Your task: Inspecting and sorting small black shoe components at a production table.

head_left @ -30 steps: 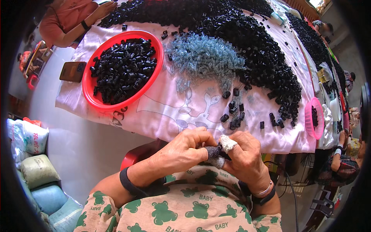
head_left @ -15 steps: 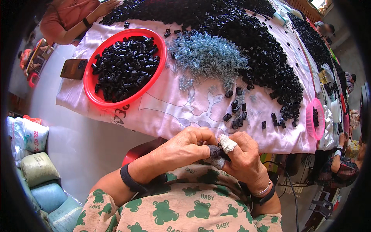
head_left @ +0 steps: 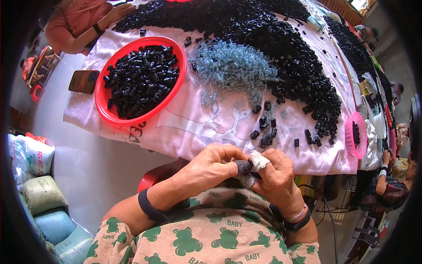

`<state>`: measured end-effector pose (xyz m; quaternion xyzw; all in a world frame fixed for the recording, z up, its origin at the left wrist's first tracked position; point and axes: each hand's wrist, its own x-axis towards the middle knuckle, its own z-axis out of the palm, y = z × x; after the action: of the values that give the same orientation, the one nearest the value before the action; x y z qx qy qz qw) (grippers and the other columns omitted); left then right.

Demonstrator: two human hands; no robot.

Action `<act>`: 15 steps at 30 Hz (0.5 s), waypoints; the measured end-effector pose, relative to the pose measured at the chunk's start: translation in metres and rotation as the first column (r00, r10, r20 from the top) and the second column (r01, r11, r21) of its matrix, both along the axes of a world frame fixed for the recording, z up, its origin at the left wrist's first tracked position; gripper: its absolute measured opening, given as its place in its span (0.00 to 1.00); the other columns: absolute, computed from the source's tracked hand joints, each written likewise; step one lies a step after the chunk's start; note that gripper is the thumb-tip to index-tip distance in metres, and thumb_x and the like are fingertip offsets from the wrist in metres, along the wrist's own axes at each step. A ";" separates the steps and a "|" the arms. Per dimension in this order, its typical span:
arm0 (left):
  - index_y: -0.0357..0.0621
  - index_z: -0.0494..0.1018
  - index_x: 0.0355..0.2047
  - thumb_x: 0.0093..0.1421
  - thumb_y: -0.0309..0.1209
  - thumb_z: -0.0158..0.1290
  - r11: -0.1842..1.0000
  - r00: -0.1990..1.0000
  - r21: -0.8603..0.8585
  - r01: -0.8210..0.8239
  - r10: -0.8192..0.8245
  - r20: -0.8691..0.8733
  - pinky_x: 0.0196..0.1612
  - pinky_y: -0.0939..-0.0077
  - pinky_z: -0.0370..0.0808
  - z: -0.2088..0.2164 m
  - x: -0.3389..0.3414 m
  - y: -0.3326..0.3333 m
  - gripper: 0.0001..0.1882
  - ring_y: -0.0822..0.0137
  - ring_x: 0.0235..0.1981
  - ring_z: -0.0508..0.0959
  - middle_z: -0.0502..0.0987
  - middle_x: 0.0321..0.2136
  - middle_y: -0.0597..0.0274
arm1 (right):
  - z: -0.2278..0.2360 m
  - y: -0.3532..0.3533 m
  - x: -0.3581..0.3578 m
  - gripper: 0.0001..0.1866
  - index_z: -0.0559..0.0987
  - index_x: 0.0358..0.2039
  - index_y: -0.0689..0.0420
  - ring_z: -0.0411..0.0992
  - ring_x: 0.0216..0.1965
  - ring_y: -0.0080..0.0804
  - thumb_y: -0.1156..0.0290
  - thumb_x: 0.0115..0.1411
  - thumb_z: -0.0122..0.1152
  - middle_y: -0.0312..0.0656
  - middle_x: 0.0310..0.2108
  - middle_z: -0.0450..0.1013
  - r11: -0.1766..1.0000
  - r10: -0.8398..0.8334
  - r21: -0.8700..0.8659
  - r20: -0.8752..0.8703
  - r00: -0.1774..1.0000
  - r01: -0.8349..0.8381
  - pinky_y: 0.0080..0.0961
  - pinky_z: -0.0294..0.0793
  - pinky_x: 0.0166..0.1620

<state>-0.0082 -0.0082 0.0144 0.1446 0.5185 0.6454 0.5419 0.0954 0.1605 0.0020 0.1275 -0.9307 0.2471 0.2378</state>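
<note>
My left hand (head_left: 210, 166) and my right hand (head_left: 278, 175) meet at the table's near edge, their thumbs and fingers pinched together. Grey cloth covers wrap some fingertips, and a white one wraps a finger of my right hand. Whatever sits between the fingertips is hidden by them; only something dark shows there. Just beyond my hands lie several loose black cylindrical plastic parts (head_left: 265, 127). Past these is a heap of clear bluish coil springs (head_left: 235, 66), beside a large pile of black parts (head_left: 299, 66). To the left stands a red basin (head_left: 100, 94) filled with black parts.
A phone (head_left: 83, 82) lies left of the basin on the pink cloth (head_left: 176, 136). A pink basket (head_left: 355, 136) stands at the right edge. Another person's arm (head_left: 99, 28) rests at the far left. Stuffed sacks (head_left: 44, 193) are piled on the floor at left.
My view has shifted slightly, so the table's things sit a little differently in the picture. My hands stay together in nearly the same place, with the fingertips pressed slightly closer.
</note>
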 end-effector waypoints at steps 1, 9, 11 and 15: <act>0.36 0.75 0.41 0.57 0.26 0.50 1.000 1.000 -0.010 0.003 -0.003 -0.010 0.24 0.89 0.60 -0.001 0.000 0.000 0.13 0.86 0.23 0.65 0.70 0.23 0.76 | 0.000 0.000 0.000 0.17 0.76 0.33 0.66 0.69 0.24 0.41 0.75 0.41 0.66 0.43 0.25 0.68 1.000 0.001 0.016 0.005 1.000 -0.001 0.35 0.67 0.27; 0.36 0.74 0.40 0.56 0.26 0.51 0.999 1.000 -0.021 0.027 -0.028 -0.009 0.27 0.89 0.64 -0.006 -0.003 -0.002 0.12 0.85 0.26 0.68 0.74 0.28 0.73 | 0.005 -0.001 0.001 0.19 0.76 0.36 0.68 0.71 0.26 0.42 0.76 0.41 0.65 0.45 0.27 0.69 0.999 0.043 0.030 0.050 0.998 -0.045 0.36 0.69 0.30; 0.37 0.74 0.39 0.57 0.27 0.52 0.997 0.997 -0.029 0.075 -0.075 0.024 0.30 0.88 0.66 -0.007 -0.005 -0.002 0.11 0.84 0.29 0.70 0.75 0.30 0.72 | 0.005 -0.002 0.000 0.19 0.76 0.36 0.68 0.71 0.27 0.42 0.76 0.41 0.65 0.45 0.28 0.70 0.999 0.049 0.011 0.018 0.999 -0.049 0.36 0.70 0.30; 0.37 0.74 0.40 0.58 0.29 0.52 0.995 0.995 -0.022 0.096 -0.095 0.021 0.31 0.87 0.67 -0.010 -0.007 -0.001 0.11 0.83 0.29 0.71 0.75 0.30 0.72 | 0.000 -0.002 -0.001 0.19 0.77 0.36 0.67 0.72 0.27 0.42 0.76 0.41 0.65 0.45 0.29 0.71 0.999 0.044 -0.010 0.002 0.999 -0.044 0.35 0.71 0.30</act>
<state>-0.0149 -0.0096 0.0046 0.1569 0.5129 0.6143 0.5788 0.0948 0.1585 0.0017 0.1465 -0.9267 0.2571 0.2318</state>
